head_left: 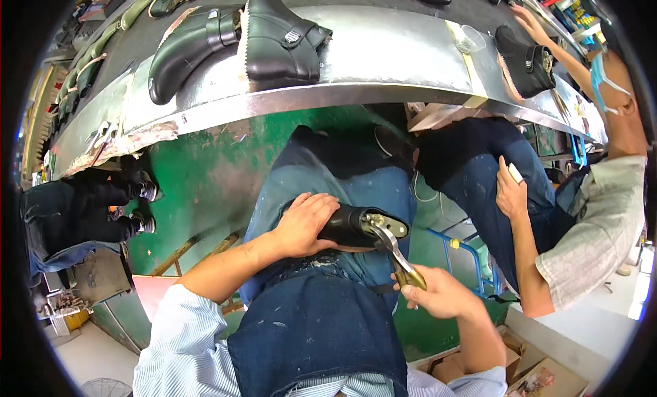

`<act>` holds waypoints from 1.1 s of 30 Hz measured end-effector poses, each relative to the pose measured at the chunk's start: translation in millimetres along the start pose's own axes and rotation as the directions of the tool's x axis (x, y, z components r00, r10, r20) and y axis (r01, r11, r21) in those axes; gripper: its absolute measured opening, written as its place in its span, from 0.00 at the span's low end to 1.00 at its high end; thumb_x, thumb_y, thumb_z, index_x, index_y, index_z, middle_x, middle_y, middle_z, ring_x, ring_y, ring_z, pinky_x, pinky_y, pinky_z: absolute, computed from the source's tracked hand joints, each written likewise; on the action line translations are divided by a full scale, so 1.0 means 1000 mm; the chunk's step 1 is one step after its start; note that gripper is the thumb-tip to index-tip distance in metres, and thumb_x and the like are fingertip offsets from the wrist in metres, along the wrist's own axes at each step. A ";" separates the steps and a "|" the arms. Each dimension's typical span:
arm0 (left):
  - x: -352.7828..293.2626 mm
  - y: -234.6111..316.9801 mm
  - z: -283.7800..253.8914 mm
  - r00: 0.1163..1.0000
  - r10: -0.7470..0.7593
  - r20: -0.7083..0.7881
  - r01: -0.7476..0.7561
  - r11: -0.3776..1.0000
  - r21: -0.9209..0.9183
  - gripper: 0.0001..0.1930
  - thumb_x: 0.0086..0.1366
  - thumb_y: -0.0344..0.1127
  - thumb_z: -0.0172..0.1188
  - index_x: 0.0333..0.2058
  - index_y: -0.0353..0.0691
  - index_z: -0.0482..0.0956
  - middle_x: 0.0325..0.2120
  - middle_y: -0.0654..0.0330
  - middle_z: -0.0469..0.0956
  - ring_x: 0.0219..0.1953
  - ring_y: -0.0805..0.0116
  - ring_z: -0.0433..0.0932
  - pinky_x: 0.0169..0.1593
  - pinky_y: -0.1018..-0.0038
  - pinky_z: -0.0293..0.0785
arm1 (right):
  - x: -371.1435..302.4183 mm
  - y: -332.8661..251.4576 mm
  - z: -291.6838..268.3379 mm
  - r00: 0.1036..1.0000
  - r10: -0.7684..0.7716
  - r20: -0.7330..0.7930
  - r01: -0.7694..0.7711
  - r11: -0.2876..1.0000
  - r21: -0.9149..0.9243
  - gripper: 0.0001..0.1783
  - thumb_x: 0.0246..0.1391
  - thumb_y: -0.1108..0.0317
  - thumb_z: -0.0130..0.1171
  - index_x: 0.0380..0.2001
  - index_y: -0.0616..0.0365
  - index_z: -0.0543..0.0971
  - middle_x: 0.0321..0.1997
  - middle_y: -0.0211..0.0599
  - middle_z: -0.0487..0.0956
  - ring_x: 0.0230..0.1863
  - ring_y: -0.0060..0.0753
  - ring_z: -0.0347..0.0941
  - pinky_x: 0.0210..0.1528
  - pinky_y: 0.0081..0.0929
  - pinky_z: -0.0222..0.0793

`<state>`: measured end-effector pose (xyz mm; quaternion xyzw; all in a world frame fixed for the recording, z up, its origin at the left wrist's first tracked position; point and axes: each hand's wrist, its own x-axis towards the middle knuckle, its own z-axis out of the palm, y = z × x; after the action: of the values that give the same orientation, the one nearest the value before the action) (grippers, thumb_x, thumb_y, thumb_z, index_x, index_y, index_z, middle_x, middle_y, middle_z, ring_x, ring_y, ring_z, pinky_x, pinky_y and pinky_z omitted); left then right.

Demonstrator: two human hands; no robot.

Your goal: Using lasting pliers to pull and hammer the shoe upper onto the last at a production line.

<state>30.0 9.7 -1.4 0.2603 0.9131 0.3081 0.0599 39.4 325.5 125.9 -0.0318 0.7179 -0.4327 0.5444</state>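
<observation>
A black leather boot lies across my lap, its opening turned to the right. My left hand is closed over the boot's left part and presses it to my thighs. My right hand grips the brass-coloured handles of metal pliers. The curved jaws of these pliers reach into the boot's opening, beside the pale end of a shoe last with small holes. What exactly the jaws bite on is too small to tell. My dark apron lies just below the boot.
Beyond my knees runs a metal-edged bench bearing two black boots. Further right on it stand a clear plastic cup and another boot. A masked co-worker sits close on my right, beside a blue metal frame.
</observation>
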 end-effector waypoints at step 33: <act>0.028 -0.044 -0.050 0.931 0.314 0.186 -0.307 0.949 -0.067 0.40 0.44 0.50 0.73 0.54 0.37 0.69 0.52 0.52 0.73 0.57 0.51 0.71 0.60 0.51 0.63 | -0.005 -0.048 -0.032 0.951 -0.290 -0.106 0.120 0.662 -0.740 0.14 0.52 0.69 0.63 0.40 0.61 0.74 0.32 0.49 0.79 0.34 0.55 0.78 0.36 0.46 0.74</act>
<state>-26.8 -31.7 13.7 0.4288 0.8444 0.3036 0.1043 -4.3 317.0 162.3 -0.2786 0.8760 -0.1730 0.3537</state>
